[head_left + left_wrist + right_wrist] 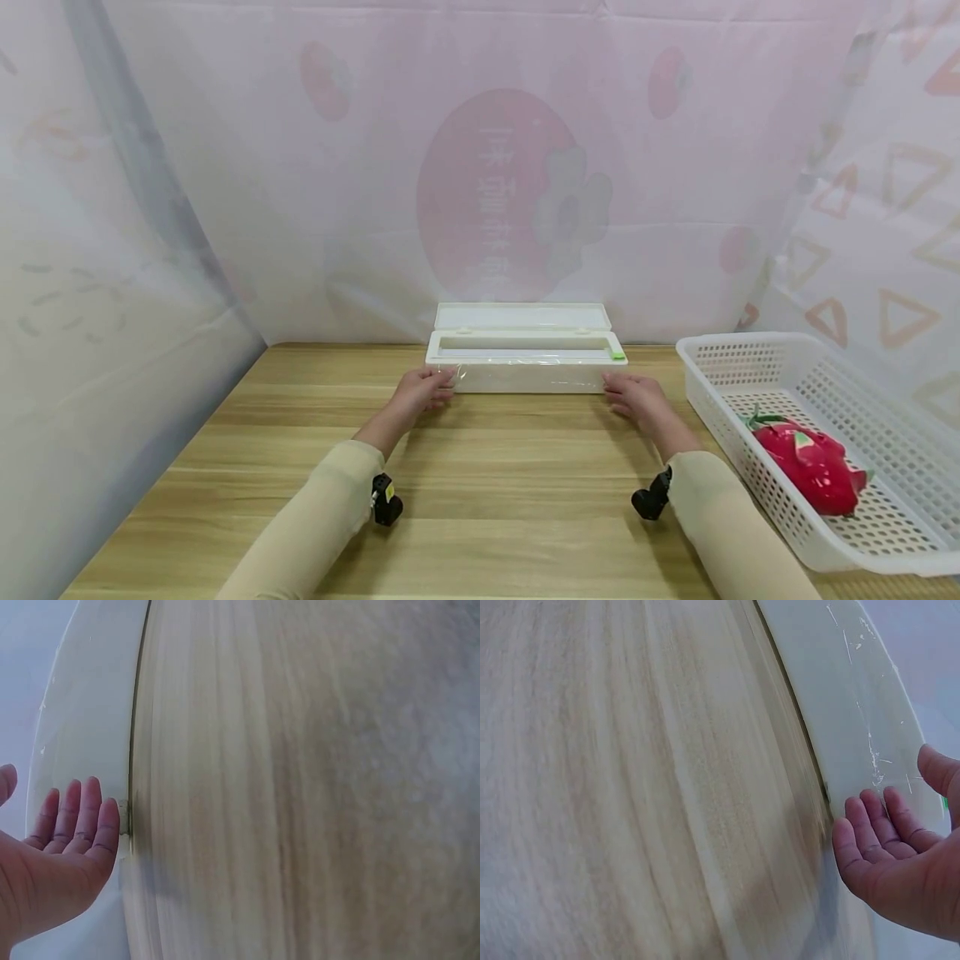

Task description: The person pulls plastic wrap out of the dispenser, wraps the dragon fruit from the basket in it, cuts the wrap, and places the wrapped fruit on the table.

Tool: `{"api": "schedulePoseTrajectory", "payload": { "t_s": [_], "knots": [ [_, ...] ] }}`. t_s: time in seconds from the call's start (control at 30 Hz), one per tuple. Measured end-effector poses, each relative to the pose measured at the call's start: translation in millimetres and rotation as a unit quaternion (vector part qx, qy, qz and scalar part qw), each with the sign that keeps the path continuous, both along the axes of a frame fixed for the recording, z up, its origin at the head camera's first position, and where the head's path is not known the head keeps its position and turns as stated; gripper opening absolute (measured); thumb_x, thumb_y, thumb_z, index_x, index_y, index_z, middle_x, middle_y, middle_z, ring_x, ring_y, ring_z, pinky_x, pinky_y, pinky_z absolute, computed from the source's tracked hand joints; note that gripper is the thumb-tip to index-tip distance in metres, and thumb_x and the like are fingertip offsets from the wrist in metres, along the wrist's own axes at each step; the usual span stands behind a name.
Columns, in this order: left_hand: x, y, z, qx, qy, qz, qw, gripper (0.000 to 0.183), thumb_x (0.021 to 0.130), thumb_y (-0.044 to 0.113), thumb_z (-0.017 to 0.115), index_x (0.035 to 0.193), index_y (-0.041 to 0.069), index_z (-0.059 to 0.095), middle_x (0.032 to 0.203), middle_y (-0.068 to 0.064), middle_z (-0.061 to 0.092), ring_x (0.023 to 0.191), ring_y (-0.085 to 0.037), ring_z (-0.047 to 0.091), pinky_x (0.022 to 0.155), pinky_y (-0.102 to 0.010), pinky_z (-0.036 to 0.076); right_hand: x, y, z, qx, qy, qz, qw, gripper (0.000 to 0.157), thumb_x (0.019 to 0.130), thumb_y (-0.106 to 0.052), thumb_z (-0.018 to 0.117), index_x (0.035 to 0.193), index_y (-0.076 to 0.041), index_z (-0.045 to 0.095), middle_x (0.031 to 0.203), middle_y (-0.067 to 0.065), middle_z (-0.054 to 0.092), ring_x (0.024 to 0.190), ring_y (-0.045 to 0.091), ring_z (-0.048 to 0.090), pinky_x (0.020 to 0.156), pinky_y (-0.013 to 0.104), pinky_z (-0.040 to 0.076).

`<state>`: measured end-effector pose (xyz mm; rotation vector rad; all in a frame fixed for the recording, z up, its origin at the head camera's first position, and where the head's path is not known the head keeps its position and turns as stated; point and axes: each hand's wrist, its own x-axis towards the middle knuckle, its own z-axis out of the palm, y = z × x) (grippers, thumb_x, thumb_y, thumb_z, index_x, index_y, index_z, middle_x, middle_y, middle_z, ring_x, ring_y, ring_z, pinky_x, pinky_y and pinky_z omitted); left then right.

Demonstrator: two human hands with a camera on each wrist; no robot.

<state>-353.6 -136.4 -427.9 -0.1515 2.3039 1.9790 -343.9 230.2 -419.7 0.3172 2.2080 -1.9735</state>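
A long white box, which looks like a cling film dispenser (525,379), stands at the back of the table with its lid (522,316) raised. Clear film stretches over its front, and a small green piece (618,356) sits at its right end. My left hand (426,392) is at the front left corner, palm turned inward and fingers loosely bent. At the front right corner is my right hand (636,395), its fingers slightly curved and thumb apart. Both hands are right by the box, holding nothing; whether the fingertips touch it I cannot tell.
On the right stands a white perforated plastic basket (705,375) with a shiny red dragon fruit (813,467) inside. Printed cloth walls (337,208) enclose the wooden table (517,517) at the back and sides. A small black camera is on each wrist.
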Motion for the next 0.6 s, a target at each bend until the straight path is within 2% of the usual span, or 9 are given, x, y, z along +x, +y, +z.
{"api": "schedulePoseTrajectory", "payload": {
  "t_s": [0.17,0.3,0.43,0.6],
  "knots": [
    [-2.0,0.4,-1.3,0.02,0.004,-0.003,0.9998,0.035,0.099,0.024,0.058,0.12,-0.004,0.061,0.115,-0.019,0.066,0.107,-0.031,0.064,0.092,-0.043,0.05,0.1,-0.4,1.6,-0.016,-0.002,-0.007,1.0,0.057,0.099,-0.031,0.057,0.138,0.009,0.041,0.131,0.02,0.056,0.124,0.029,0.051,0.101,0.038,0.043],
    [-2.9,0.3,-2.1,0.037,0.007,-0.006,0.9993,0.032,0.099,0.021,0.057,0.117,-0.005,0.062,0.108,-0.017,0.069,0.103,-0.029,0.066,0.092,-0.044,0.05,-0.6,0.4,1.1,-0.022,0.006,-0.002,1.0,0.051,0.098,-0.03,0.059,0.132,0.007,0.049,0.117,0.011,0.065,0.112,0.021,0.059,0.099,0.037,0.045],
    [-3.3,0.5,-1.5,0.043,0.011,-0.011,0.999,0.029,0.099,0.019,0.058,0.112,-0.006,0.065,0.1,-0.012,0.071,0.094,-0.023,0.069,0.091,-0.045,0.05,-2.4,1.2,0.2,-0.03,0.014,0.005,0.999,0.043,0.099,-0.029,0.059,0.125,0.005,0.055,0.103,0.004,0.068,0.097,0.013,0.063,0.098,0.038,0.046],
    [-3.4,0.7,-0.4,0.046,0.011,-0.013,0.9988,0.027,0.099,0.018,0.057,0.108,-0.006,0.066,0.097,-0.011,0.072,0.087,-0.017,0.069,0.089,-0.044,0.051,-4.7,1.8,-0.5,-0.039,0.015,0.008,0.999,0.032,0.099,-0.027,0.059,0.116,0.001,0.06,0.092,-0.001,0.069,0.09,0.009,0.064,0.097,0.039,0.046]
  ]
}}
